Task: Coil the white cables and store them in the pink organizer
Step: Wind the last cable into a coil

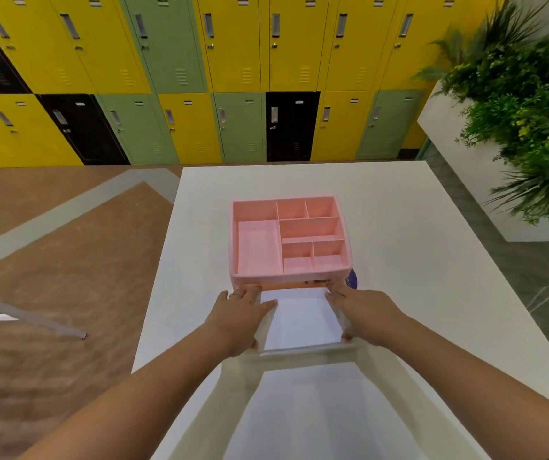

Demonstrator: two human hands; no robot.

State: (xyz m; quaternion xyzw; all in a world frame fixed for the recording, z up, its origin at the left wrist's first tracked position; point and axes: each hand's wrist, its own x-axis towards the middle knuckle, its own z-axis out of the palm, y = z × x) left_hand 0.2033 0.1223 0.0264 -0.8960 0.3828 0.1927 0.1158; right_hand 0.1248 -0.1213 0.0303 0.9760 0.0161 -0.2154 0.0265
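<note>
Clear drawer (303, 351), sides gripped by left hand (240, 313) and right hand (362, 310), juts from pink organizer (286, 275) beside a purple object (352, 278).

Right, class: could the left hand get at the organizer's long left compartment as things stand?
Probably yes. The left hand sits just before the pink organizer, whose long compartment is open-topped and empty; but it holds the clear drawer and must let go first.

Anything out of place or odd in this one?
Two things. A purple-blue item pokes out at the pink organizer's near right corner, too hidden to identify. No white cables show on the table; the left hand and right hand hold a clear drawer drawn out from its front.
</note>
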